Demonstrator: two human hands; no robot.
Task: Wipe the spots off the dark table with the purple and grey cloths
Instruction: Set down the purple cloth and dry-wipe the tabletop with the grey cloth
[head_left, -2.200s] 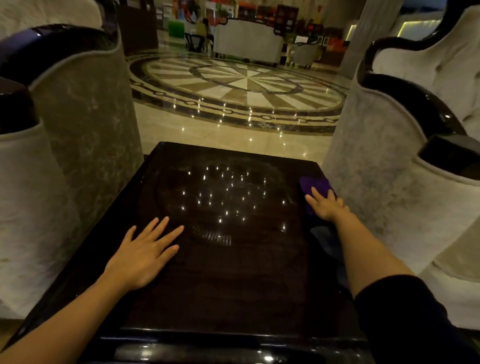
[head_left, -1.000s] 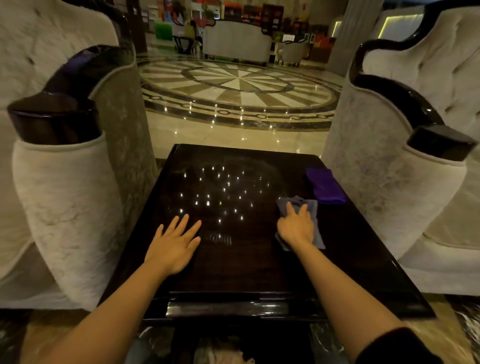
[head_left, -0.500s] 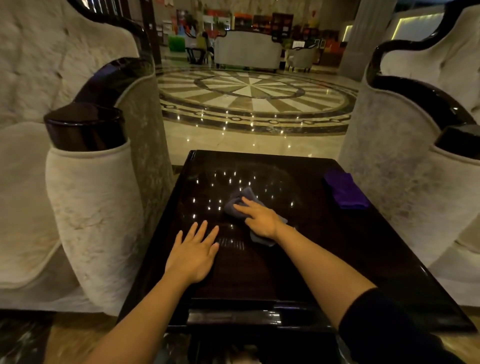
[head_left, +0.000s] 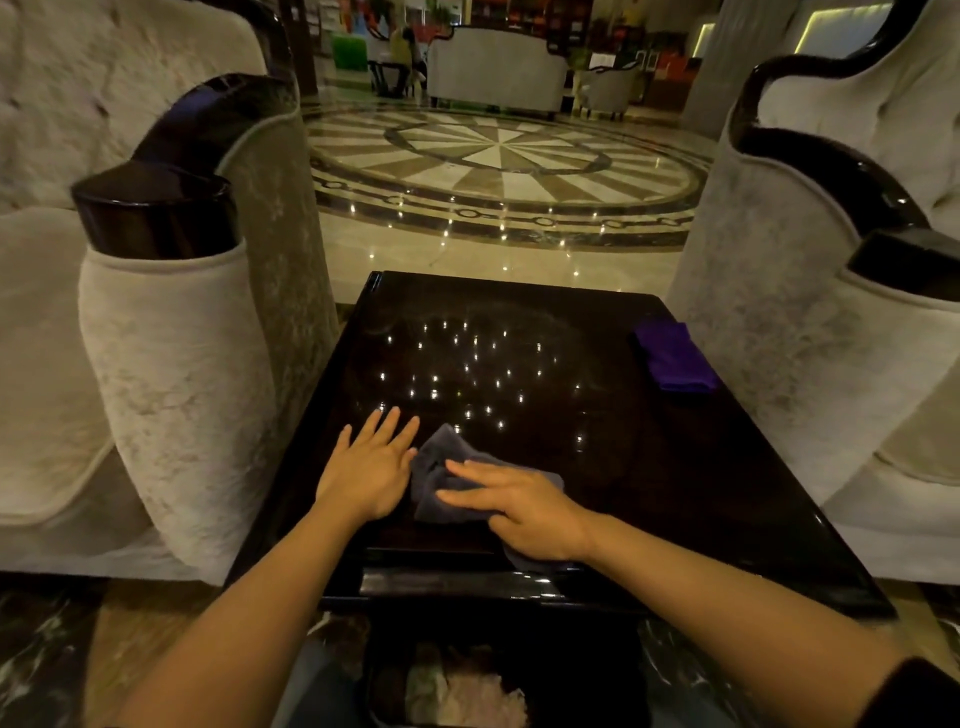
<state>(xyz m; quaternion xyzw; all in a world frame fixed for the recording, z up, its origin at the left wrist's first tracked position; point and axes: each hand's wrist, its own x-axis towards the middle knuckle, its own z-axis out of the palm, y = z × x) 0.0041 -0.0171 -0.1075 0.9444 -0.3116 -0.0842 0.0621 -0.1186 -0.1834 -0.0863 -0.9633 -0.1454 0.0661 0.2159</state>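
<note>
The dark glossy table (head_left: 675, 493) fills the middle of the head view. Small bright points and faint round smears show on its far half. A crumpled grey cloth (head_left: 441, 467) lies near the table's front edge. My right hand (head_left: 524, 512) presses flat on it, fingers spread and pointing left. My left hand (head_left: 371, 467) rests flat on the bare tabletop just left of the cloth, fingers apart and holding nothing. A folded purple cloth (head_left: 675, 356) lies alone at the table's far right edge.
Pale upholstered armchairs with dark glossy arm caps stand close on both sides, the left armchair (head_left: 171, 332) and the right armchair (head_left: 810, 322). Beyond the table is a polished marble floor (head_left: 498, 171) with a circular inlay. A dark bin (head_left: 467, 686) sits below the front edge.
My right hand left the purple cloth at the right edge, took the grey cloth and swept it left across the table, then back toward the front edge beside my left hand.
</note>
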